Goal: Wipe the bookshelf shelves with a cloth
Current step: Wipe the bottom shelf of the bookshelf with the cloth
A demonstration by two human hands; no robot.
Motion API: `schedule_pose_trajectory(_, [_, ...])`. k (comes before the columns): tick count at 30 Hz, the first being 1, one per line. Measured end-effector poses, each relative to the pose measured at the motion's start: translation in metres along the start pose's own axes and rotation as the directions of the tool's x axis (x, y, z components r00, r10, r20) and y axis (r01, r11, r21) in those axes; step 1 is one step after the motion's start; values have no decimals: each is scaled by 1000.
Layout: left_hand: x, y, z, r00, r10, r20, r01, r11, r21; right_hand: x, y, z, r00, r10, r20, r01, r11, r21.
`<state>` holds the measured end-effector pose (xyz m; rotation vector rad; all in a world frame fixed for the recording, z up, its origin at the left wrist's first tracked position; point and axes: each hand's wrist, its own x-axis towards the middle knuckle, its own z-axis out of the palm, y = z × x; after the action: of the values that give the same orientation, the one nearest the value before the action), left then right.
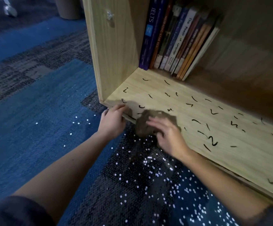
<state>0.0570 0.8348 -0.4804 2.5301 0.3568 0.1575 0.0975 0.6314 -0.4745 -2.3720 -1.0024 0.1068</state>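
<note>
Right hand [168, 136] lies on top of a crumpled grey-brown cloth [142, 123], fingers spread and pressing it down. The hand is blurred, so a finer grip cannot be made out. That one cloth sits at the front edge of the bottom shelf [246, 154], near its left corner, partly hanging over the lip. Left hand [112, 121] holds that front-left corner, with its fingers curled over the edge onto the wood.

Pale wood-grain covers the shelf board, which is scattered with short black marks [213, 141]: curls, ticks and zigzags, several dozen of them from the corner out to the right edge of view. An upright side panel [112, 54] of the same wood closes the left end, and one small clear fitting [109, 15] sticks out of its outer face.

At the back left stands one row of books [179, 41], roughly ten spines, leaning to the left. The outermost is a thick dark-blue IELTS book [150, 30], and a white spine further along reads "The Power of Language".

Carpet [34, 111] covers the floor in blue blocks with dark grey woven patches. Tiny white specks [148, 168], too many to count, are thickest in front of the shelf between the two forearms. A dark sleeve [18, 211] shows at the lower left. One tan cylindrical object [70, 7] stands on the floor at the top of view, but what it is cannot be told.
</note>
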Motion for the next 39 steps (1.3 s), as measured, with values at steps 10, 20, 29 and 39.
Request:
schedule_pose_trajectory(10, [-1, 2, 6, 997, 10, 73, -12, 999, 32, -26, -12, 22, 989, 115, -88, -100, 983, 156])
schedule_pose_trajectory(20, [4, 8, 4, 999, -28, 36, 26, 998, 57, -32, -10, 17, 993, 114, 17, -115, 963, 242])
schedule_pose_trajectory(29, [48, 43, -3, 997, -41, 59, 37, 997, 65, 61, 20, -78, 979, 130, -159, -116, 989, 93])
schedule_pose_trajectory(39, [104, 59, 3, 930, -136, 340, 13, 940, 341, 178, 107, -75, 942, 281, -184, -319, 920, -226])
